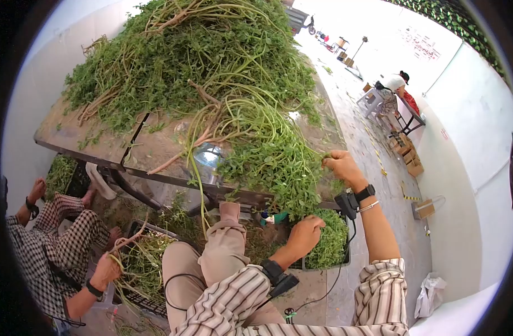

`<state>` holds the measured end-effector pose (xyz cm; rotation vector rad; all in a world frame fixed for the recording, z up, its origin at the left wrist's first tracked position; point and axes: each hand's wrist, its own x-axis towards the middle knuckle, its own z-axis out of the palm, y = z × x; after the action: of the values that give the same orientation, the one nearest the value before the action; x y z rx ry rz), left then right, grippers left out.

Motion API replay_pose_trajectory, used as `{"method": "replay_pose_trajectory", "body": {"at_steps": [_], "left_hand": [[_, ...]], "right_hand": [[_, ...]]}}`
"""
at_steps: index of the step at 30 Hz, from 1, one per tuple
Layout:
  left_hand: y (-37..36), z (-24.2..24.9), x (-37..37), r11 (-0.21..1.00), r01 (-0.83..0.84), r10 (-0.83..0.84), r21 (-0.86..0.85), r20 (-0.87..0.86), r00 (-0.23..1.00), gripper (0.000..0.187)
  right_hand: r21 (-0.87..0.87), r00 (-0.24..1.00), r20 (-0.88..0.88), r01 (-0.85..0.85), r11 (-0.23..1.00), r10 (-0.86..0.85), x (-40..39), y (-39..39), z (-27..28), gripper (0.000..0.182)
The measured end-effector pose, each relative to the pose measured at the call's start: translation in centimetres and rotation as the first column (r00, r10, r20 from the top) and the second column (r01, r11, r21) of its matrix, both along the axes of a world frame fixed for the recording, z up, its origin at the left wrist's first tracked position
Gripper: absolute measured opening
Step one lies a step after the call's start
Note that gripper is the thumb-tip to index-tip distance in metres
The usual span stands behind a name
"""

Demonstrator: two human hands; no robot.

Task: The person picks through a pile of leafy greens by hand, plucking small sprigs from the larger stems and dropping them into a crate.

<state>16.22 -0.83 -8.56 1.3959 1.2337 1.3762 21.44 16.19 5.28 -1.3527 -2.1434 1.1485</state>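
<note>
A long rooted bunch of green plants [267, 151] lies across the front of the table [77, 134], its leafy end hanging over the edge. My right hand [344, 168] is at the right side of this bunch, fingers pinched on a green sprig. Lower down, my left hand [305, 238] is closed just below the hanging leaves; what its fingers hold, if anything, is too small to make out. Under it stands a dark crate of loose leafy greens [327, 241].
A big heap of plants [200, 61] covers the table's back. At the left sits a co-worker [55, 246] in checked clothes, one hand on a stem over a crate of stems [147, 263]. Farther right are another person [393, 89], cardboard boxes [404, 147] and a white bag [431, 294].
</note>
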Motion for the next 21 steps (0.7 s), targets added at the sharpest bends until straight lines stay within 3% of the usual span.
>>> {"method": "replay_pose_trajectory", "body": {"at_steps": [2, 4, 7, 13, 20, 21], "left_hand": [[0.0, 0.1, 0.1, 1.0, 0.002, -0.002, 0.007, -0.003, 1.0, 0.021], [0.0, 0.2, 0.0, 1.0, -0.002, 0.002, 0.013, -0.007, 1.0, 0.02], [-0.1, 0.4, -0.2, 1.0, -0.002, 0.002, -0.012, 0.004, 1.0, 0.021], [-0.1, 0.2, -0.6, 0.999, 0.005, -0.006, -0.044, -0.017, 1.0, 0.022], [0.0, 0.2, -0.4, 0.999, 0.022, -0.021, -0.037, 0.015, 1.0, 0.021], [-0.1, 0.3, -0.5, 0.998, 0.029, -0.029, -0.05, 0.013, 0.999, 0.021]], "right_hand": [[0.035, 1.0, -0.012, 0.01, 0.999, -0.009, 0.7, 1.3, -0.8, 0.013], [0.223, 0.984, 0.175, -0.042, 0.974, 0.002, 1.0, 2.5, -1.6, 0.018], [0.359, 0.983, 0.183, -0.056, 0.932, -0.011, 0.5, 2.6, -2.3, 0.024], [0.42, 0.971, 0.228, -0.037, 0.907, -0.066, 0.1, 3.7, -3.9, 0.032], [0.48, 0.99, 0.121, 0.005, 0.877, -0.072, 0.2, 3.4, -4.3, 0.027], [0.516, 0.996, 0.035, 0.053, 0.855, -0.083, 0.3, 2.7, -3.7, 0.023]]}}
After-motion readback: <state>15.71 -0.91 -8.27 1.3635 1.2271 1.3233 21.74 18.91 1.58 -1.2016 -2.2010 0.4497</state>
